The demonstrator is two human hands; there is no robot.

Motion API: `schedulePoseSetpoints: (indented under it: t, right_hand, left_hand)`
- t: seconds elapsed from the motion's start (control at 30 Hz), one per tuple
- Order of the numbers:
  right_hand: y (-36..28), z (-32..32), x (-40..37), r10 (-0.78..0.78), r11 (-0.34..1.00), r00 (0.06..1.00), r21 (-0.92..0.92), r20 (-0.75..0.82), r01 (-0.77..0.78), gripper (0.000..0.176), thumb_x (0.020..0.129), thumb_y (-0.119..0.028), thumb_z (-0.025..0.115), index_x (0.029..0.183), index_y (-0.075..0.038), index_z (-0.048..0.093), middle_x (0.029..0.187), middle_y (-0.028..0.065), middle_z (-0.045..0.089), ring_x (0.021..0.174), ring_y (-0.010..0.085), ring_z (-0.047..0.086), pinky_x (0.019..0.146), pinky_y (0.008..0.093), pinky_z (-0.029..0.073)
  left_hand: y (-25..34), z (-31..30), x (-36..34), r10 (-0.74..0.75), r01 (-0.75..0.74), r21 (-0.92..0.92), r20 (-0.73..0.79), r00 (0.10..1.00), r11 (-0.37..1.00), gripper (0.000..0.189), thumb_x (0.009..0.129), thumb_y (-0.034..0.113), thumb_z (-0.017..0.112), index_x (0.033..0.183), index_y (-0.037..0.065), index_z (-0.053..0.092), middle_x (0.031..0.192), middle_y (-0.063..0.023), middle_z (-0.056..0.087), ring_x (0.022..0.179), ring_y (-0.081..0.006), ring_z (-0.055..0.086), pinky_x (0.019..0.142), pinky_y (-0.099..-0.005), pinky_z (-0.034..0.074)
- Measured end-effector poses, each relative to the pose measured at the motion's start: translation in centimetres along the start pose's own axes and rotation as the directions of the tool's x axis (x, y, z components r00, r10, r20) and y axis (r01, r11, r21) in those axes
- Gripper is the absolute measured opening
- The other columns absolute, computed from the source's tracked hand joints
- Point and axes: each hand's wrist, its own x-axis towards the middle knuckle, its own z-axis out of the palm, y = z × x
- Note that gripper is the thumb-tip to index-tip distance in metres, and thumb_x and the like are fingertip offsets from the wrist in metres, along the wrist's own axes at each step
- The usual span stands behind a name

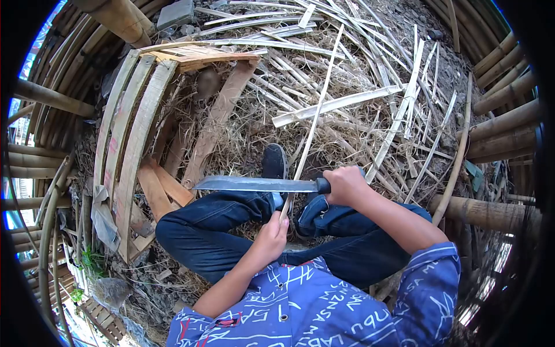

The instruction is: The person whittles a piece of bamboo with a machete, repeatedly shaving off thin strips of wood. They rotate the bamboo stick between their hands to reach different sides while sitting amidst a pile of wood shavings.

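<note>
Knife of smooth grey metal, dull sheen, dark matt handle, bamboo strip pale, dry, matt, trousers of dark blue denim, shirt of printed blue cloth, curved slats of rough weathered bamboo, ground littered with fibrous straw-coloured shavings

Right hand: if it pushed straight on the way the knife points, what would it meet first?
Likely the planks just past the knife tip. The right hand may pass above them, since depth is unclear.

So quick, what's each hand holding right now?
Left hand: closed on the near end of a thin bamboo strip.
Right hand: closed around the handle of a knife.
</note>
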Motion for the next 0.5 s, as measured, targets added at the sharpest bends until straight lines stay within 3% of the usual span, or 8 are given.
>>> schedulePoseSetpoints:
  t: [0.07, 0.27, 0.43, 0.5]
  right_hand:
    - [0.3, 0.2, 0.1, 0.013, 1.0, 0.999, -0.01, -0.035, -0.013, 0.028, 0.061, -0.025, 0.072, 0.08, -0.006, 0.063, 0.072, 0.0134, 0.067, 0.07, 0.0316, 0.068, 0.065, 0.0423, 0.054]
    - [1.1, 0.9, 1.1, -0.043, 0.999, 0.989, -0.014, -0.14, 0.042, 0.029, 0.059, -0.024, 0.074, 0.08, -0.008, 0.062, 0.072, 0.0119, 0.067, 0.07, 0.0304, 0.068, 0.065, 0.0411, 0.053]
    - [2.0, 0.5, 1.5, -0.019, 0.999, 0.991, -0.03, -0.129, 0.015, 0.032, 0.061, -0.026, 0.076, 0.084, -0.009, 0.063, 0.077, 0.0118, 0.068, 0.072, 0.0299, 0.068, 0.066, 0.0394, 0.054]
    - [3.9, -0.4, 2.1, 0.293, 0.947, 0.948, -0.095, -0.126, -0.306, 0.031, 0.067, -0.028, 0.074, 0.09, -0.009, 0.066, 0.084, 0.0131, 0.068, 0.078, 0.0296, 0.069, 0.07, 0.0396, 0.055]
  left_hand:
    - [0.5, 0.1, -0.4, 0.002, -0.002, 0.039, -0.003, 1.0, 0.999, 0.023, 0.102, 0.022, 0.039, 0.103, 0.001, 0.046, 0.072, -0.0237, 0.057, 0.07, -0.0432, 0.059, 0.062, -0.0488, 0.043]
    - [1.9, -0.7, -0.9, 0.025, -0.023, 0.055, -0.038, 0.999, 0.998, 0.021, 0.102, 0.02, 0.039, 0.103, 0.001, 0.046, 0.07, -0.024, 0.056, 0.067, -0.0433, 0.059, 0.06, -0.049, 0.042]
    - [2.2, -1.3, -1.5, 0.026, -0.026, 0.031, -0.031, 0.999, 0.999, 0.018, 0.101, 0.018, 0.039, 0.103, 0.001, 0.046, 0.072, -0.0243, 0.056, 0.07, -0.0442, 0.059, 0.063, -0.049, 0.043]
    - [1.9, -1.2, -2.2, 0.008, -0.007, 0.028, -0.017, 1.0, 1.0, 0.018, 0.101, 0.018, 0.039, 0.103, 0.001, 0.046, 0.073, -0.0246, 0.056, 0.072, -0.0447, 0.059, 0.064, -0.049, 0.043]
